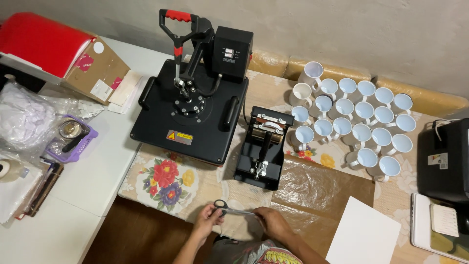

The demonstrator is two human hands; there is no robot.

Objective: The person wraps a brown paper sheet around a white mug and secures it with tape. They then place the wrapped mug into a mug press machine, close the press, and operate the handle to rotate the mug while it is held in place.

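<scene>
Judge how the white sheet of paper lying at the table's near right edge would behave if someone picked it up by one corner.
The white sheet looks thin and flat, so it would probably droop rather than stay stiff. It seems very light, likely to slide easily on the shiny plastic table cover. Its near end appears to overhang the table edge, so a nudge might tip it off.

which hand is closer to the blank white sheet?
Right. The right hand sits just left of the white sheet; the left hand is farther left, at the scissors handles.
</scene>
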